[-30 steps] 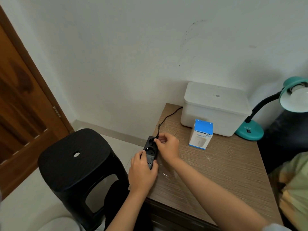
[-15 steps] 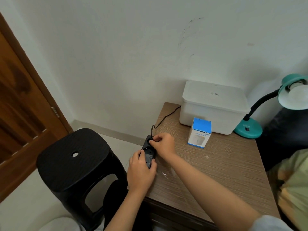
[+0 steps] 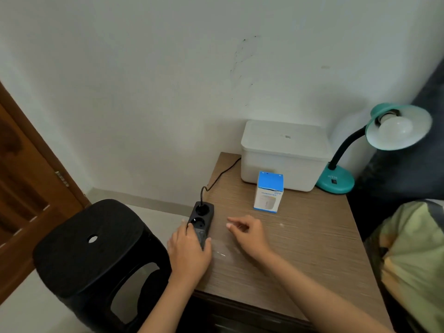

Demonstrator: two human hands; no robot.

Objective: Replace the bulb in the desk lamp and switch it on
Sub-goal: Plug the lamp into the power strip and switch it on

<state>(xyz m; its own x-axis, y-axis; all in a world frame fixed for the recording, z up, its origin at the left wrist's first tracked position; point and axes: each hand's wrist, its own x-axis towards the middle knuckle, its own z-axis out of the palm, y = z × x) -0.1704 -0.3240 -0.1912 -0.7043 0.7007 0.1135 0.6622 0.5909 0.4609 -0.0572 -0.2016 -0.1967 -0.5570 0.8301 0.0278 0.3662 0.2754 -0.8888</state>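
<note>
The left hand (image 3: 189, 248) grips the near end of a black power strip (image 3: 201, 221) at the left edge of the table (image 3: 300, 255). The right hand (image 3: 248, 233) floats just right of the strip, loosely curled and holding nothing. A black cord (image 3: 216, 177) is plugged into the strip's far socket. Farther back stand a blue and white box (image 3: 268, 192) and a big white box (image 3: 284, 153). The teal lamp (image 3: 336, 180) stands in the far right corner, with a white bulb (image 3: 395, 127) in its shade. A black stool (image 3: 96, 248) sits lower left.

Left hand (image 3: 189, 251) grips the black power strip (image 3: 201, 218) at the table (image 3: 300, 248) edge; right hand (image 3: 247, 233) hovers loosely curled beside it.
</note>
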